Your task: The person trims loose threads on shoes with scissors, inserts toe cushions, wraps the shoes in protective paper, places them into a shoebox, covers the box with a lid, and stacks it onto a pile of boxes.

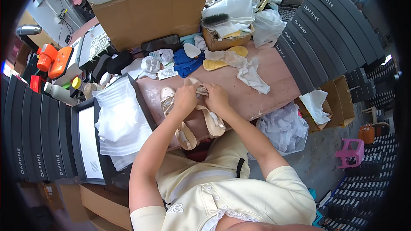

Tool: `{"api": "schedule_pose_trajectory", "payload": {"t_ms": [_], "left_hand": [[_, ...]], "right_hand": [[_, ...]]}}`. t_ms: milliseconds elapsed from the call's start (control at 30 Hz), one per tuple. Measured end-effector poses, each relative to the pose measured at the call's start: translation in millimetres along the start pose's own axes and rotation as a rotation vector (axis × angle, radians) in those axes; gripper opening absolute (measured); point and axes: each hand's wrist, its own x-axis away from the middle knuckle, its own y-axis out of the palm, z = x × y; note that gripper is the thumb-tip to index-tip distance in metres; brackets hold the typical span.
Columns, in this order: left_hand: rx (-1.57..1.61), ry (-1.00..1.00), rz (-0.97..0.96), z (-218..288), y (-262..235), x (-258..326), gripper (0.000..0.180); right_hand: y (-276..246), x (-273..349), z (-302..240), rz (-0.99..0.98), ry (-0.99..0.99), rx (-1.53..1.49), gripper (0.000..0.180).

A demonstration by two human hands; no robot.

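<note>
A pair of cream strappy sandals lies on the pinkish-brown table edge in front of me. My left hand is closed over the strap area of the right sandal, its fingertips partly hidden. Close beside it, my right hand pinches the same sandal's straps from the right. Under my left wrist rests the left sandal, toe away from me, with no fingers on it. An open dark shoe box holding white tissue paper stands to the left of the sandals.
Dark shoe boxes line the left, and a tall leaning stack rises at the right. Behind the sandals are a blue cloth, yellow pads, crumpled paper and a large carton. A bag-lined bin stands below right.
</note>
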Motion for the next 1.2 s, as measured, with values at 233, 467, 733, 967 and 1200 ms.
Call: {"api": "schedule_pose_trajectory", "payload": {"t_ms": [233, 467, 733, 967, 1200], "left_hand": [[1.394, -0.164, 0.536, 55.0, 2.5, 46.6, 0.081], [1.564, -0.363, 0.665, 69.6, -34.6, 108.0, 0.05], [1.591, -0.347, 0.685, 79.8, -61.1, 149.7, 0.051], [1.594, -0.267, 0.689, 72.1, -52.9, 170.0, 0.054], [1.772, -0.315, 0.752, 69.7, -50.9, 178.0, 0.049]], "right_hand": [[-54.6, 4.6, -17.1, -0.063, 0.066, -0.479, 0.041], [-50.0, -96.3, 10.0, -0.173, 0.035, -0.614, 0.034], [33.7, -154.8, -0.1, -0.029, 0.066, 0.422, 0.063], [54.2, -164.2, 7.0, 0.153, 0.123, 0.333, 0.057], [54.2, -168.6, 21.1, 0.041, 0.228, 0.209, 0.03]]}}
